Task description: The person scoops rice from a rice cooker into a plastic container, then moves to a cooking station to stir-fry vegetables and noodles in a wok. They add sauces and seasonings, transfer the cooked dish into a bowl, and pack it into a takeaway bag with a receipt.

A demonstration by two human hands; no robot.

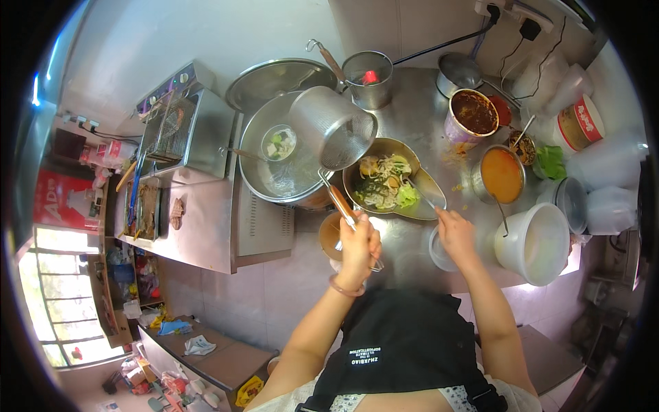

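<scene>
My left hand (360, 242) is closed around the brown handle of a deep mesh noodle strainer (314, 121). Tilted on its side, the strainer hangs between a large stock pot (252, 170) and a steel mixing bowl (435, 198); no food is plain inside it. Metal ends stick out near my left fist, and what they belong to is unclear. In the bowl lie lettuce, pale sprouts and dark green shreds (386, 180). My right hand (455, 234) grips the thin handle of a metal utensil (422, 193), whose far end is hidden in the food.
A smaller strainer (279, 144) with greens sits in the pot. Right stand a tub of dark red sauce (473, 112), a pot of orange liquid (500, 175) and a white plastic bucket (533, 247). A deep fryer (206, 129) is at left; a brown bowl (329, 234) is near my left hand.
</scene>
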